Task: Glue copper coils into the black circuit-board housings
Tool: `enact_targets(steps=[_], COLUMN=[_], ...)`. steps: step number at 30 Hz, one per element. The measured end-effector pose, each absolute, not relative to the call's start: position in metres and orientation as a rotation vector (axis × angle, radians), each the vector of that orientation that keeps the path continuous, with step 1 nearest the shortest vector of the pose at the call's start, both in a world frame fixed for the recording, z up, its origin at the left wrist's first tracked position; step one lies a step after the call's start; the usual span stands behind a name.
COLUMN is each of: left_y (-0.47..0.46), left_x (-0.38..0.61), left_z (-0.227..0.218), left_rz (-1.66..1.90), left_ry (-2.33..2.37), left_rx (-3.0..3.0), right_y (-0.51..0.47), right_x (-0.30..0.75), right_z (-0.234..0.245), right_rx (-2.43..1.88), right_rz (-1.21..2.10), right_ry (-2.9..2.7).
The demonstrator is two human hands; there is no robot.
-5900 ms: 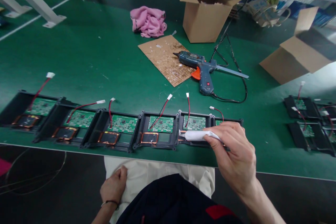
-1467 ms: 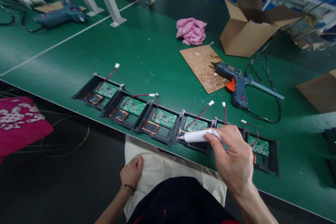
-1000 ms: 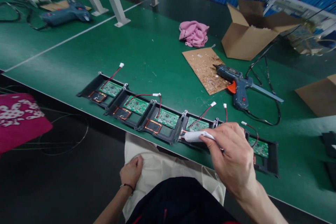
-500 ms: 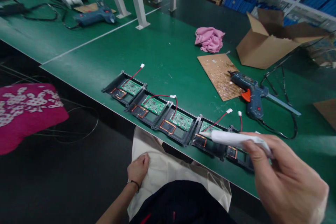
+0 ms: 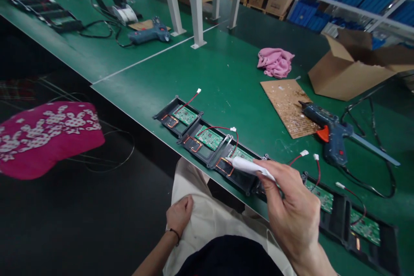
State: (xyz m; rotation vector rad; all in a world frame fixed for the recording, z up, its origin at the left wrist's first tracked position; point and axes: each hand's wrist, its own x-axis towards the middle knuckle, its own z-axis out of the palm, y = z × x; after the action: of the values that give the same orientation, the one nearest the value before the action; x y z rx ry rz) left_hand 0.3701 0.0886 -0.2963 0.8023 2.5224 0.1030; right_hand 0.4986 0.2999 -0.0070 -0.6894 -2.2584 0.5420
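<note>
My right hand (image 5: 291, 215) grips a white tube (image 5: 249, 167) and points its tip at the copper coil of the third black tray (image 5: 237, 172) in a row along the table's near edge. Each tray (image 5: 177, 114) holds a green circuit board (image 5: 209, 137) with red wires ending in white plugs (image 5: 233, 129). My left hand (image 5: 180, 214) rests closed on the cream cloth (image 5: 207, 220) over my lap, below the table edge, a dark band on its wrist.
A blue glue gun (image 5: 333, 131) with its cord lies beside a brown cardboard pad (image 5: 286, 103). Behind are a pink rag (image 5: 276, 61), an open carton (image 5: 349, 69), white posts (image 5: 196, 4) and a second glue gun (image 5: 150, 34). A pink patterned cushion (image 5: 45, 136) sits at left.
My right hand moved the white tube leftward along the row, from the fifth tray to the fourth and now the third. The view swung left. My left hand stayed on my lap.
</note>
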Motion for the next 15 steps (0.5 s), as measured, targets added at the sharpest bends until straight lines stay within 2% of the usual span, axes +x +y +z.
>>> enact_targets(steps=[15], left_y=[0.083], left_x=[0.369], left_z=[-0.306], left_rz=[0.193], left_ry=[2.531], left_rx=[0.800], right_y=[0.302], right_x=[0.482], right_z=[-0.015], right_rx=[-0.648], right_rz=[0.379], right_ry=[-2.323])
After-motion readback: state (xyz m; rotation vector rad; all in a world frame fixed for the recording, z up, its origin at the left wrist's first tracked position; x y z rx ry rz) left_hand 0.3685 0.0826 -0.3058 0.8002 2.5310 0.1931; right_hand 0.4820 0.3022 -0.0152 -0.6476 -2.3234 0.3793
